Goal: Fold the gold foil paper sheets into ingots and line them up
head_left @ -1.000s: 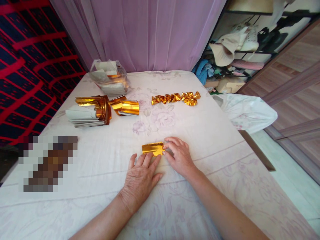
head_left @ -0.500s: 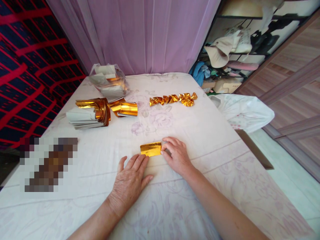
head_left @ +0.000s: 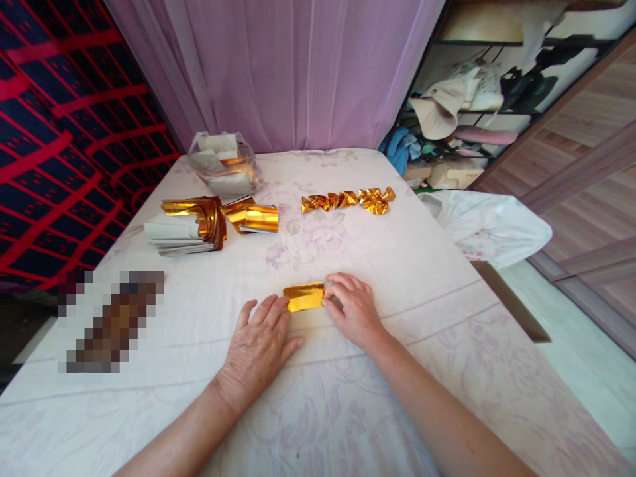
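Our gold paper (head_left: 303,297) lay sideways between our hands: right hand (head_left: 354,313) pinched its end, left hand (head_left: 258,344) lay flat, touching it.

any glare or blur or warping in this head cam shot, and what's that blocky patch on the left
Head view: daylight glints bright off the gold foil sheet between the left hand and right hand, and off the gold foil stack. Wide-lens warping bows the wooden panels and curtain. The blocky patch is pixelated, contents unreadable. Shadows are soft; focus is sharp on the hands.
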The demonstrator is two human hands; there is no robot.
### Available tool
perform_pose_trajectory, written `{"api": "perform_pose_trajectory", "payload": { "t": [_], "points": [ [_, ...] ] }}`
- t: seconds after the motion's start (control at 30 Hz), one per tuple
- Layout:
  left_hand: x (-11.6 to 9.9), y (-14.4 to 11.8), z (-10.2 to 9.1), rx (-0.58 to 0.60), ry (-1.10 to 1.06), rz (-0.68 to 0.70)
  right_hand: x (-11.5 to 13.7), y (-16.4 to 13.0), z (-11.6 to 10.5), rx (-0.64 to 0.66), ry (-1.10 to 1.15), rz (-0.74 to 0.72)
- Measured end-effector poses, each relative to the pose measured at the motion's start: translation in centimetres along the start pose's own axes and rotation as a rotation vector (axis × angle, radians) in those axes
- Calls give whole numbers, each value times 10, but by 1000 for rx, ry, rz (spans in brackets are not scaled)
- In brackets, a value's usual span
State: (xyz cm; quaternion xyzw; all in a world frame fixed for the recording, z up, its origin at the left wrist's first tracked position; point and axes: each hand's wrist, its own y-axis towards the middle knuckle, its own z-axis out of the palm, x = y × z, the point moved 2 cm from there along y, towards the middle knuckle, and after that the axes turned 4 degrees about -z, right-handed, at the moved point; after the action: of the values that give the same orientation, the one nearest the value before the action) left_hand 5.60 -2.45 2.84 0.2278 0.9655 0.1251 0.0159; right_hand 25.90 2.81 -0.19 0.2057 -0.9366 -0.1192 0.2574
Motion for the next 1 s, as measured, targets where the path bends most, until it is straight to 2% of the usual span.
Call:
{"api": "perform_pose_trajectory", "payload": {
  "t": [0.13, 0.33, 0.6, 0.83, 1.0],
  "points": [
    [-4, 8, 6, -8, 31, 51, 9, 1, -1, -5, -47, -7],
    [-6, 5, 9, -34, 33, 51, 25, 6, -1, -9, -122, 50],
    [6, 7, 8, -38, -51, 20, 6, 0, -2, -6, -13, 72],
    [20, 17, 19, -58, -260, -98, 2, -1, 1, -15, -13, 39],
    [25, 15, 26, -112, -294, -233, 0, -3, 4, -47, -19, 15]
  ]
}}
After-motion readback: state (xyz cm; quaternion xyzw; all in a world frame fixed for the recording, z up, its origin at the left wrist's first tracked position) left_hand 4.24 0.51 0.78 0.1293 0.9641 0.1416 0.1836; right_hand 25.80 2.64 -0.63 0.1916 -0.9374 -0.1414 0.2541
